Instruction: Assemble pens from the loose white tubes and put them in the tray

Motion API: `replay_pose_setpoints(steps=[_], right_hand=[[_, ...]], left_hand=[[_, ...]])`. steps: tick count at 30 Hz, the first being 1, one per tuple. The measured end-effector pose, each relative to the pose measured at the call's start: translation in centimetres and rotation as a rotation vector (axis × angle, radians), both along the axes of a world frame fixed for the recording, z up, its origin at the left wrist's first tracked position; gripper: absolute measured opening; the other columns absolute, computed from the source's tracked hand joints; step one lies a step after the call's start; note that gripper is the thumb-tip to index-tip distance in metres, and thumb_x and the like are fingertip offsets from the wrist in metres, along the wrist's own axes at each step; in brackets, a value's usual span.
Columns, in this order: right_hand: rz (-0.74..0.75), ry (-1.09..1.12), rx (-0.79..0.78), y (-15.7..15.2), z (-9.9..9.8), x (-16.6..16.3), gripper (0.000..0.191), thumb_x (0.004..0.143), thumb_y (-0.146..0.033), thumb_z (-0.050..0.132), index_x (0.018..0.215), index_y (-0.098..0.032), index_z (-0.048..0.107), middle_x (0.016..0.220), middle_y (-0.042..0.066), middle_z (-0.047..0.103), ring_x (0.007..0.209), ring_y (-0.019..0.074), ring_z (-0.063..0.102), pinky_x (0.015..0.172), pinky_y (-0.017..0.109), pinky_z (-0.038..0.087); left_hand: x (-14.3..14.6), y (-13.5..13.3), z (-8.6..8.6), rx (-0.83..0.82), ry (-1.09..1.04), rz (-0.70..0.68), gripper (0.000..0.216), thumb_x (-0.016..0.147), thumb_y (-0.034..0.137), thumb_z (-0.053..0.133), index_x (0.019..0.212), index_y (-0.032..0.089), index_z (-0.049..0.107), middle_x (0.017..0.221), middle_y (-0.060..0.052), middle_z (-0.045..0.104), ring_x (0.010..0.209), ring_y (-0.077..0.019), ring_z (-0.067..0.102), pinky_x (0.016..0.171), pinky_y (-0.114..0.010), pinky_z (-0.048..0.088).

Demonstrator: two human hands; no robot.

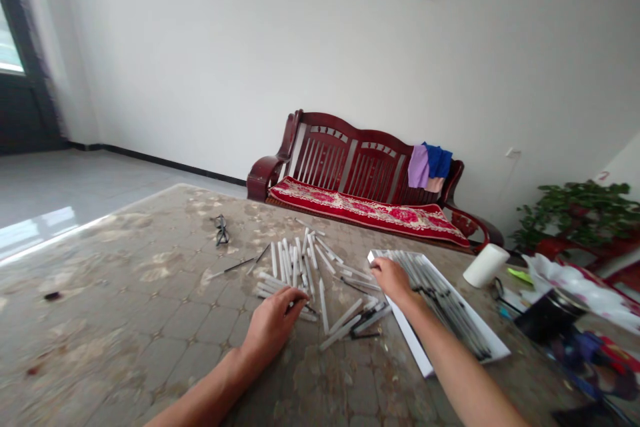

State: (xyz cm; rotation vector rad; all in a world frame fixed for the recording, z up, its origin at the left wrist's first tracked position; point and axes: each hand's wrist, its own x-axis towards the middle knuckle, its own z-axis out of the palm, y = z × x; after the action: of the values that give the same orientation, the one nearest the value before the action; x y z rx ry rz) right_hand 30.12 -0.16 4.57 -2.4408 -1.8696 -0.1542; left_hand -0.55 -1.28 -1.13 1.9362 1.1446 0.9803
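Note:
My left hand (277, 313) rests low over the table with its fingers curled together; dark tips show by the fingers, but what they hold is unclear. Beside and beyond it lies a loose pile of whitish, translucent pen barrels (283, 261). Closer to the table's middle is a smaller heap of pale and black pen parts (367, 320). My right hand (393, 278) is closed at the far left corner of a shallow white box (483, 332). Rows of grey and dark pens (450, 303) lie in this box, partly covered by my forearm. Whatever is between the right fingers is hidden.
Black-framed glasses (221, 230) and thin dark rods (239, 265) lie on the patterned tablecloth (175, 320). To the right are a white paper roll (486, 265), a black cup (550, 313) and crumpled white plastic (575, 280). A wooden bench (350, 160) stands beyond the table.

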Motion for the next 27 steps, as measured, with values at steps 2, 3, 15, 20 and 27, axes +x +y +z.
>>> replay_pose_setpoints(steps=[2, 3, 15, 20, 27], right_hand=[[0.075, 0.000, -0.036, -0.1, -0.8, -2.1, 0.018, 0.089, -0.025, 0.056, 0.099, -0.026, 0.071, 0.107, 0.003, 0.070, 0.098, 0.0166, 0.065, 0.074, 0.023, 0.041], [0.102, -0.004, -0.048, -0.2, -1.1, -2.9, 0.017, 0.089, -0.025, 0.057, 0.097, -0.026, 0.071, 0.107, 0.003, 0.070, 0.098, 0.0166, 0.064, 0.074, 0.023, 0.040], [0.133, -0.048, -0.047, 2.0, -2.1, -4.0, 0.020, 0.086, -0.008, 0.053, 0.092, -0.019, 0.069, 0.102, 0.010, 0.070, 0.096, 0.0222, 0.066, 0.075, 0.028, 0.044], [0.170, 0.014, 0.092, 1.3, -1.1, -5.6, 0.024, 0.085, -0.005, 0.049, 0.098, -0.017, 0.066, 0.108, 0.012, 0.068, 0.101, 0.0217, 0.065, 0.083, 0.028, 0.046], [0.482, 0.704, 0.536, -3.5, -1.6, -14.2, 0.011, 0.090, -0.027, 0.055, 0.094, -0.020, 0.062, 0.085, 0.004, 0.069, 0.077, 0.0163, 0.066, 0.070, 0.025, 0.052]], left_hand=[[-0.3, -0.3, 0.2, 0.013, 0.108, -0.024, 0.019, 0.087, 0.030, 0.053, 0.088, 0.026, 0.072, 0.093, -0.003, 0.075, 0.089, -0.0198, 0.068, 0.079, -0.025, 0.045], [-0.4, -0.3, 0.3, 0.016, 0.155, -0.030, 0.019, 0.088, 0.030, 0.053, 0.089, 0.026, 0.072, 0.094, -0.003, 0.075, 0.090, -0.0196, 0.068, 0.078, -0.025, 0.044], [-0.8, -0.5, 0.7, 0.032, 0.397, -0.033, 0.026, 0.092, 0.031, 0.048, 0.078, 0.023, 0.069, 0.082, -0.005, 0.074, 0.082, -0.0202, 0.069, 0.064, -0.024, 0.037], [-0.3, -0.7, 0.3, -0.021, 0.111, -0.043, 0.027, 0.090, 0.034, 0.050, 0.077, 0.021, 0.069, 0.074, -0.003, 0.071, 0.071, -0.0169, 0.064, 0.064, -0.023, 0.038], [1.0, -0.7, 0.0, -0.462, -0.469, -0.168, 0.049, 0.080, 0.064, 0.048, 0.082, 0.017, 0.063, 0.056, 0.004, 0.054, 0.040, -0.0083, 0.039, 0.042, -0.021, 0.027]])
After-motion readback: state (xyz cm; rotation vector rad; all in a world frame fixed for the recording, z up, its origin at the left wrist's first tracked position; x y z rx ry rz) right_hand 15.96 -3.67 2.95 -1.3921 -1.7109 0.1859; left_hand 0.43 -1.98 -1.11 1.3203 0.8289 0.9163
